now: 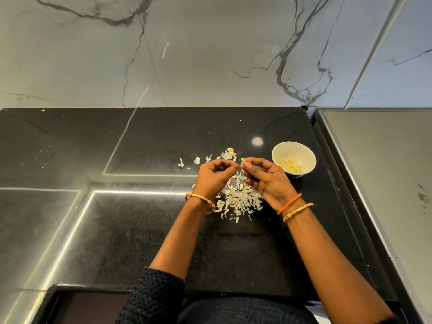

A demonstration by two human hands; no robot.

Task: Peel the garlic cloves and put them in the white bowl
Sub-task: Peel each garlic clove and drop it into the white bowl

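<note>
Head view: a garlic clove [243, 160] is pinched at the fingertips of the right hand [266, 177], its long axis standing roughly upright, the tip poking above the thumb. The left hand [214, 175] is held just beside it, fingers curled with thumb and forefinger closed at the clove's left side; whether a strip of skin is caught between them cannot be told. The white bowl [304, 150], with peeled cloves [289, 165] in it, is set just beyond and to the right of the right fingers, so that hand is judged nearer for the drop. A heap of peels [238, 199] is spread on the black counter [140, 230] below both hands.
</note>
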